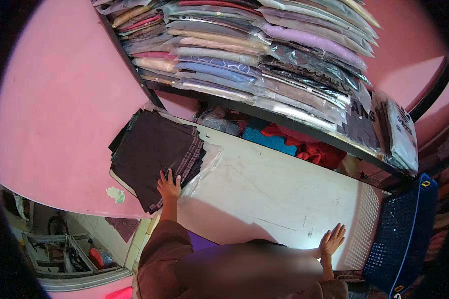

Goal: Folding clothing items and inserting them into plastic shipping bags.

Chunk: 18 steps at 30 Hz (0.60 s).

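Note:
A stack of folded dark cloth pieces (153, 145) lies at the left end of a white tabletop (269, 183). Striped or patterned edges show along its right side. On the stack's near right part rests my left hand (169, 185), fingers spread, not gripping anything that I can see. Clear plastic (205, 172) sticks out from under the pile at the right. Far to the right, my right hand (332, 239) is on or just over the tabletop near its front edge, fingers extended and holding nothing.
Behind the table, a black-edged shelf (284, 119) carries many plastic-wrapped folded garments (217, 71). Red cloth (318, 153) and blue cloth (269, 140) lie beneath it. A blue perforated basket (400, 231) stands at the right end. A pink wall (67, 104) borders the left.

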Each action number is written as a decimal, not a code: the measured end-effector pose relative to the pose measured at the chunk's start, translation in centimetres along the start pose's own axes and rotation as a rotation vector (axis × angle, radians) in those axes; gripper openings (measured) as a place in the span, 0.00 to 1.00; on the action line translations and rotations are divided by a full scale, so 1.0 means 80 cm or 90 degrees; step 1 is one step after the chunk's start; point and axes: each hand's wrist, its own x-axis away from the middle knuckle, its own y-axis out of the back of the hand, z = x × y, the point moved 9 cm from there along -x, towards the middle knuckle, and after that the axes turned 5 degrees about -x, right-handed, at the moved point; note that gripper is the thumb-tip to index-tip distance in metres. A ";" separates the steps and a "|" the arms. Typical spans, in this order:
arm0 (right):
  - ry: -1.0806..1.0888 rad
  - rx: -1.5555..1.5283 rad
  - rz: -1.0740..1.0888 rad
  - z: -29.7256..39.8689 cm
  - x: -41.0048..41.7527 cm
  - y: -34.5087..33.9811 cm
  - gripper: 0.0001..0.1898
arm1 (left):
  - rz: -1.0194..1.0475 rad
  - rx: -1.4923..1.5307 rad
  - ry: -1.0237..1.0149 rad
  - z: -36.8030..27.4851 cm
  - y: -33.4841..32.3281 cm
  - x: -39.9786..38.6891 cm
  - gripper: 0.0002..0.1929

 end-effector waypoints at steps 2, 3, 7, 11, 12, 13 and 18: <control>0.002 0.000 0.004 0.004 -0.001 0.002 0.30 | 0.035 0.012 0.006 0.008 0.000 -0.014 0.24; 0.001 0.001 0.008 0.006 -0.001 0.002 0.30 | 0.034 0.012 0.007 0.012 0.003 -0.021 0.24; 0.001 0.017 -0.002 0.004 0.000 -0.001 0.29 | 0.086 0.087 -0.068 -0.006 0.012 -0.023 0.22; 0.019 0.040 -0.040 0.000 0.002 -0.004 0.29 | 0.042 -0.043 -0.137 -0.033 0.028 0.005 0.23; 0.021 0.023 -0.031 0.005 0.001 -0.003 0.29 | 0.040 -0.047 -0.133 -0.023 0.021 0.011 0.23; 0.025 0.020 -0.030 0.010 0.000 -0.001 0.29 | -0.022 -0.046 -0.117 -0.013 0.019 0.012 0.25; 0.037 0.056 -0.066 0.001 0.001 -0.006 0.28 | -0.005 -0.055 -0.042 0.002 0.003 -0.009 0.26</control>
